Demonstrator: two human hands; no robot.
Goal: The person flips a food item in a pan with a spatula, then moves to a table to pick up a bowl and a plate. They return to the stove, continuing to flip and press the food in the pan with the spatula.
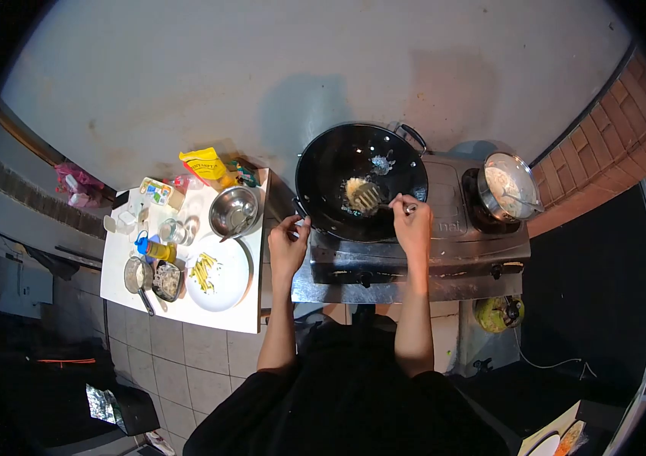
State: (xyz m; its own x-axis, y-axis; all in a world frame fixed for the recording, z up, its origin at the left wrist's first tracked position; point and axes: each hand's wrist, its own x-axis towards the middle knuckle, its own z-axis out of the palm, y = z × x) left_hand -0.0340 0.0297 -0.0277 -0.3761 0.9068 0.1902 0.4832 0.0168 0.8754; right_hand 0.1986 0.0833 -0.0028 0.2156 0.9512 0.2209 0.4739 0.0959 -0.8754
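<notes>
A large black wok (324,159) sits on the left side of the stove, with a small pale yellowish heap of food (355,186) inside it. My right hand (412,216) is closed round the handle of a slotted spatula (368,197), whose head rests at the food. At the wok's lower left, my left hand (288,242) has its fingers bent close to the side handle (299,207); thumb and fingertips are at the handle, and whether they grip it is hard to make out.
On the right burner stands a steel pot (507,186) with pale food and a utensil. The white table (243,323) at left holds a white plate (220,300) with yellow strips, a steel bowl (234,211), an oil bottle (161,251), a yellow bag (205,165) and a strainer (139,273).
</notes>
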